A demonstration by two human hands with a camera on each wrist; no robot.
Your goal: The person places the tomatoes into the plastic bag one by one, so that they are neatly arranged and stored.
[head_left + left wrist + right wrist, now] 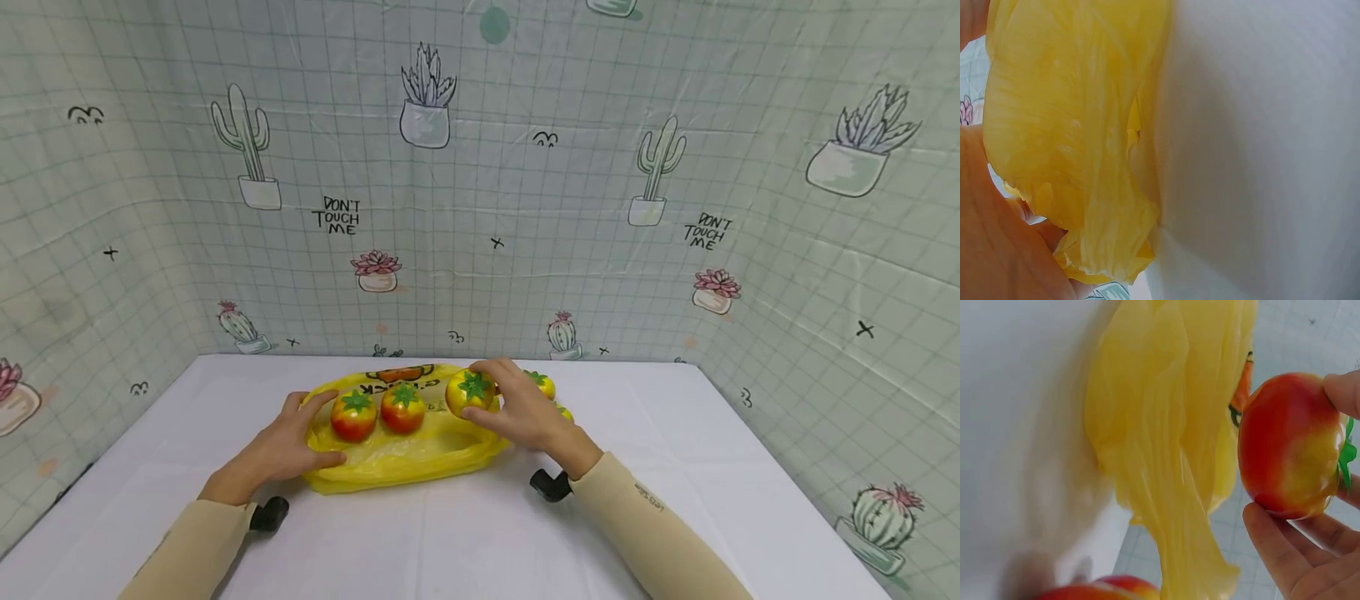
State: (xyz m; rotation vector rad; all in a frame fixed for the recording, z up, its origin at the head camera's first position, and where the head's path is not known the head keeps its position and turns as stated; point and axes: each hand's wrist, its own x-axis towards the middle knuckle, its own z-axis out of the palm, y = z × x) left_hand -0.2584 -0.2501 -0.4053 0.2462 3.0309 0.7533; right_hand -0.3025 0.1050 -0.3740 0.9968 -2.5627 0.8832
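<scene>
A yellow plastic bag point(405, 471) lies spread on the table with its mouth facing up. Two toy tomatoes, a left one point(354, 416) and a middle one point(402, 408), sit inside it, red and yellow with green leaf tops. My left hand point(288, 442) holds the bag's left end, thumb and fingers spread around the rim; part of that hand is hidden behind the plastic point(1079, 125) in the left wrist view. Over the bag's right end, my right hand point(525, 408) grips a third tomato point(1291, 447) between thumb and fingertips.
More toy tomatoes point(542, 384) lie on the table to the right of the bag, partly behind my right hand. The white table point(465, 542) meets a grid-patterned cloth backdrop point(480, 200) with printed cacti at the back and sides.
</scene>
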